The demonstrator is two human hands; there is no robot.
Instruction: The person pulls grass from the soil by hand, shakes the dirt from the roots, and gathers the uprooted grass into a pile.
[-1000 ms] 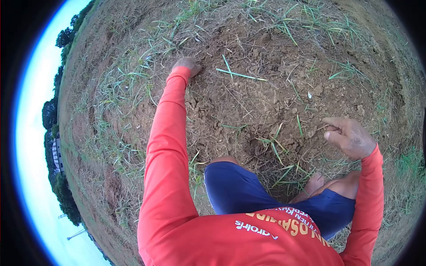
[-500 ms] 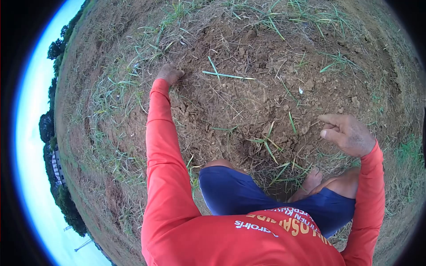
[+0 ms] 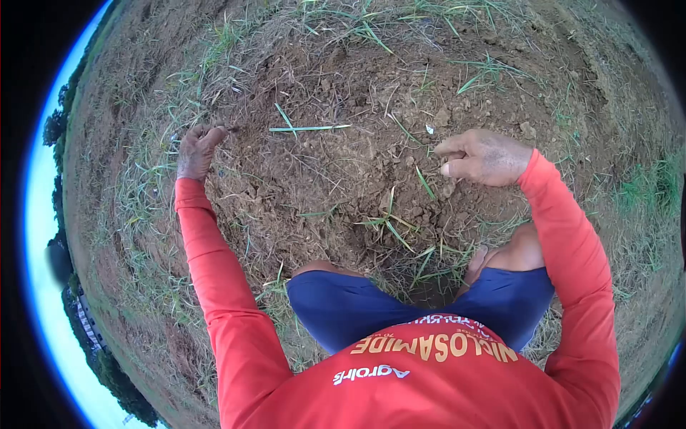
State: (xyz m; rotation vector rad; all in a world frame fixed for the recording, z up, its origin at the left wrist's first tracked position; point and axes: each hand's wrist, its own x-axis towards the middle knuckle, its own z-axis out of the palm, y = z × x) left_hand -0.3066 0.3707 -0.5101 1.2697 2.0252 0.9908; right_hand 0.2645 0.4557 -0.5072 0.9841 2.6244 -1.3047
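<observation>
My left hand (image 3: 199, 151) hovers over or touches the soil at the far left of the dug patch, its thumb and fingers pressed together. A small dark bit shows at the fingertips, too small to name. My right hand (image 3: 489, 159) is above the loose soil on the right, thumb and forefinger apart, with nothing visible between them. Near its fingertips lies a small white scrap (image 3: 429, 129). Two crossed green grass blades (image 3: 307, 129) lie on the bare soil between the hands. A grass tuft (image 3: 389, 220) lies closer to my knees.
Crumbly brown soil (image 3: 343, 164) with dry stalks and small clods spreads before me. Green grass (image 3: 153, 164) grows along the left, and more grass (image 3: 647, 187) at the right. My bent legs in blue shorts (image 3: 350, 304) are close below the patch. Trees line the horizon at left.
My right hand has moved up and left, closer to the white scrap, its thumb now apart from the forefinger. My left hand has shifted left and slightly down. The camera view has turned too.
</observation>
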